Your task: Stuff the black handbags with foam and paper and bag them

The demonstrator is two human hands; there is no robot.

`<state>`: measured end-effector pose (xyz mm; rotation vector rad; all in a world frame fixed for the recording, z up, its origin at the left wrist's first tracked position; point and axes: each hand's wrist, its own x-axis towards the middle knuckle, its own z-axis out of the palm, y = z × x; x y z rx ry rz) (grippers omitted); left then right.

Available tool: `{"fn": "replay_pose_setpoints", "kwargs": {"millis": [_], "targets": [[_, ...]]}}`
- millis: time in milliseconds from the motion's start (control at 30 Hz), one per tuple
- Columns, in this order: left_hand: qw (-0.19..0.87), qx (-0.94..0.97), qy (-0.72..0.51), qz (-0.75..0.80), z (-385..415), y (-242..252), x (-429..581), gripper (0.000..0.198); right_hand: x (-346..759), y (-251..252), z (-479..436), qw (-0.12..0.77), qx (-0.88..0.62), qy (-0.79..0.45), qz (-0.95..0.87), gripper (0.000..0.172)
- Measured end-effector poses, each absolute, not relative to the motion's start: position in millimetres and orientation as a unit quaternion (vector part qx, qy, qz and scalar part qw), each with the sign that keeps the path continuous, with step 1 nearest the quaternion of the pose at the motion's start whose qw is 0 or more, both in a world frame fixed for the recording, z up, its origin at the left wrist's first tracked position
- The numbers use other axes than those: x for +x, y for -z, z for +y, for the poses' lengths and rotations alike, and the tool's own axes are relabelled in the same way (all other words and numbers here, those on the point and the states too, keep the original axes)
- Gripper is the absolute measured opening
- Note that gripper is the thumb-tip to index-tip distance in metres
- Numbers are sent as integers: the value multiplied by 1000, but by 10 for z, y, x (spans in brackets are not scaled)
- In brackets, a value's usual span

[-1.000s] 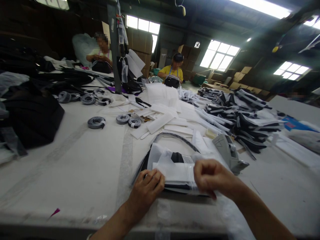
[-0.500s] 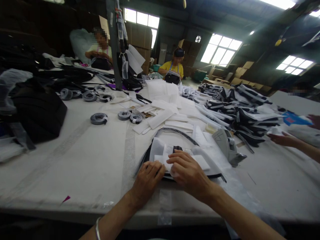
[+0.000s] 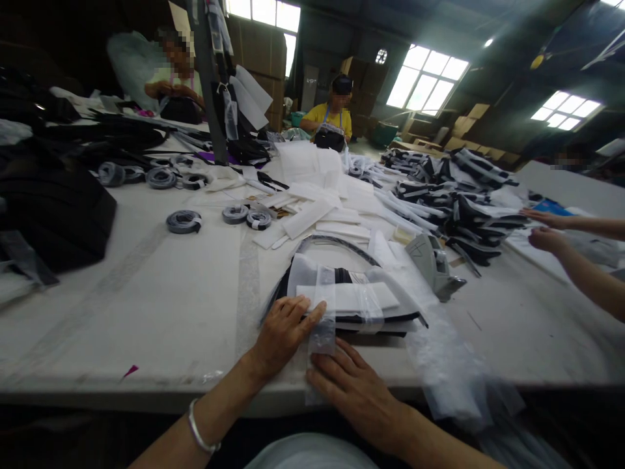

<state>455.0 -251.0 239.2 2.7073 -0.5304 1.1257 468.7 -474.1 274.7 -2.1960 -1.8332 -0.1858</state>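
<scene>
In front of me lies a flat bundle of black-edged pieces [image 3: 410, 319] with a white foam strip [image 3: 385, 296] on top. A clear plastic strip [image 3: 324, 293] runs over the foam and down past the bundle's near edge. A second clear band [image 3: 370, 306] crosses farther right. My left hand [image 3: 283, 332] rests at the bundle's near left edge, fingers extended, the thumb on the clear strip. Lower down, my right hand [image 3: 354, 391] lies with fingers stretched over the strip's lower part at the table's front. Its fingertips partly cover the strip.
A grey tape dispenser [image 3: 430, 264] stands right of the bundle. Rolled straps [image 3: 183, 221], white sheets [image 3: 312, 218] and a black-and-white pile [image 3: 469, 208] lie beyond. A black bag [image 3: 53, 208] sits left. A co-worker's hands [image 3: 547, 238] reach in at right; two people work farther back.
My right hand has moved down from the top of the bundle toward the table's front edge. The clear strip now shows across the foam. My left hand stays by the bundle's edge.
</scene>
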Motion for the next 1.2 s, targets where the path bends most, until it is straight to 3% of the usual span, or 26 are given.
{"fn": "replay_pose_setpoints", "kwargs": {"millis": [233,367,533,600,700,867,1100,1200], "targets": [[68,907,-379,-170,-2512,-2374,4567,40,4591,-2494,-4523,330,-715,68,-613,18],[67,906,-382,-171,-2515,-2376,4573,36,4363,-2519,-4526,376,-707,30,-598,17],[73,904,-379,-185,-2518,-2407,4560,38,4481,-2853,-4595,430,-696,-29,-575,18],[75,904,-375,-188,-2517,-2417,4554,38,4695,-3046,-4580,452,-717,15,-530,10],[78,907,-370,-185,-2516,-2406,4556,37,5062,-3153,-4511,423,-761,113,-479,10],[90,913,-351,-186,-2512,-2371,4546,39,5313,-2860,-4445,355,-776,133,-505,12],[262,906,-256,-213,-2477,-2593,4464,42,5256,-2757,-4519,340,-749,149,-549,15],[318,901,-245,-162,-2545,-2628,4492,30,5265,-2768,-4513,323,-749,161,-556,17]]}}
